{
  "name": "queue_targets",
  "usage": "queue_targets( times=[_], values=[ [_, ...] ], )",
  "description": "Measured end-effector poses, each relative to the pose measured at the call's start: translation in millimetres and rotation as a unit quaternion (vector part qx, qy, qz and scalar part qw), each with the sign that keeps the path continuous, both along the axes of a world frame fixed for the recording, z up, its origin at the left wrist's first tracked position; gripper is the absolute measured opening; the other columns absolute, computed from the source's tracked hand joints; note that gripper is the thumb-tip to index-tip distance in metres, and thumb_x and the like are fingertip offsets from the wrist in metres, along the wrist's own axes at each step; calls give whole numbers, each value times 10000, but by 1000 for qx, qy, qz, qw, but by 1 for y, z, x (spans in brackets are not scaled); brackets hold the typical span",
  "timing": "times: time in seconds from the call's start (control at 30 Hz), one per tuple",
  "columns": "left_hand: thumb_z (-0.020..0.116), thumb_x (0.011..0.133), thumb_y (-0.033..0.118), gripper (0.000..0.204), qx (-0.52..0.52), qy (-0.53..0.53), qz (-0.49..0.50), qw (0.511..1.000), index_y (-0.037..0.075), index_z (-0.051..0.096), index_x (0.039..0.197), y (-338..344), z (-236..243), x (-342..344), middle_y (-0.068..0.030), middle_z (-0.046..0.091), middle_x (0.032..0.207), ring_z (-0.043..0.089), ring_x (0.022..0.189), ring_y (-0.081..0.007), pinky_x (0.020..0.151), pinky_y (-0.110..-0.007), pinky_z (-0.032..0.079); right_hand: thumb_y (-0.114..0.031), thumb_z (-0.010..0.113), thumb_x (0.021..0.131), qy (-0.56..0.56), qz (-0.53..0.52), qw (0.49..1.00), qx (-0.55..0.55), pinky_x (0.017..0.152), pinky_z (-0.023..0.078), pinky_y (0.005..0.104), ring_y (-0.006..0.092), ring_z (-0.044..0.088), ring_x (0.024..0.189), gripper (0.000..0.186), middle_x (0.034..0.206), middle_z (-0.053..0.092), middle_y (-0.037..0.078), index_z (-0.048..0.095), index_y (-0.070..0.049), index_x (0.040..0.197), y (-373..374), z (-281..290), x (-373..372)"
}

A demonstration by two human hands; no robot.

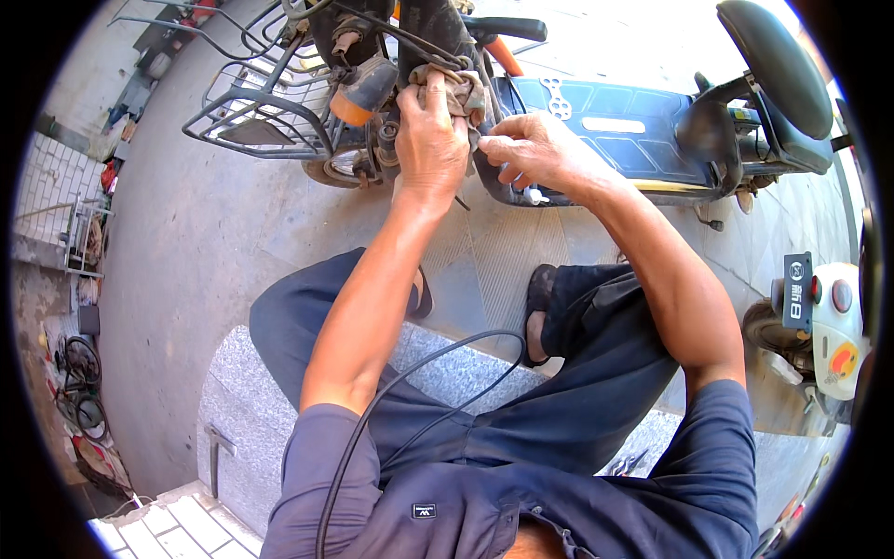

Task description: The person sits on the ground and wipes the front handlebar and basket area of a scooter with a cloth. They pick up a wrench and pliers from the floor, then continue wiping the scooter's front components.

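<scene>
**Left hand on the cloth, right hand just off its lower corner**

And here it is, up at the front of the scooter [619, 149]: a bunched, grey-brown cloth [464, 91] lies against the dark front column [433, 33], between the orange-lensed lamp [358, 98] on the left and the blue footboard [540, 98] on the right. The left hand [431, 149] is the nearer one, no contest! It reaches straight up from below, back of the hand showing, index finger laid along the cloth and thumb along its right side. That looks like a closed hold on the folds, though the palm side is hidden.

Now across to the right hand [533, 154]: it comes in from the lower right, fingers curled, thumb and forefinger drawn close together just beside the cloth's lower right edge. Is there a pinch on it? From here I cannot tell; the fingertips cover the spot.

So the cloth lies straight ahead of the left hand, and up and to the left of the right. Its long axis? Too crumpled to call. The column behind it runs away from the person, while the footboard stretches off to the right, crosswise to the left forearm.
</scene>
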State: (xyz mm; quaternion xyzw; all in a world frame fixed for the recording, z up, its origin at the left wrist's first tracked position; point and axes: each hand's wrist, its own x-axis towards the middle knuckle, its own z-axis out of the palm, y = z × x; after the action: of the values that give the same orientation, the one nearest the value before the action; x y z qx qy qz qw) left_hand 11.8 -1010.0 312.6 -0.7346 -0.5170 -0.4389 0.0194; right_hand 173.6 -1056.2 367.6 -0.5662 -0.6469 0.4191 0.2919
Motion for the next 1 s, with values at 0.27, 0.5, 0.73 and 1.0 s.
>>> queue_targets(
  times=[0.27,0.5,0.73,1.0],
  values=[
    [701,820,87,566,21,137,94,986,44,517,1353,22,-19,6,-195,484,1127,651,926,-394,733,-433,604,-315,627,971,-55,84,993,-57,690,603,307,171,716,752,370,914,725,122,733,6,1121,0,0,8],
    [698,822,99,590,-24,107,51,993,53,502,1377,2,-10,2,-217,483,1110,653,920,-407,754,-445,593,-297,623,972,-70,92,992,-50,679,602,306,172,717,751,358,931,731,125,734,5,1127,-4,-1,8],
    [695,817,105,563,-22,185,104,977,16,514,1342,22,-14,3,-191,497,1091,667,916,-356,691,-394,613,-274,629,962,-86,98,991,-27,644,587,310,174,704,701,344,848,715,129,732,29,1087,-2,-4,3],
    [675,814,121,223,-148,138,44,978,11,690,1008,15,4,2,-245,555,1107,685,949,-408,805,-465,581,-248,628,936,-107,86,991,0,636,565,324,178,682,605,349,702,676,146,725,80,1005,-2,-11,11]
  ],
)
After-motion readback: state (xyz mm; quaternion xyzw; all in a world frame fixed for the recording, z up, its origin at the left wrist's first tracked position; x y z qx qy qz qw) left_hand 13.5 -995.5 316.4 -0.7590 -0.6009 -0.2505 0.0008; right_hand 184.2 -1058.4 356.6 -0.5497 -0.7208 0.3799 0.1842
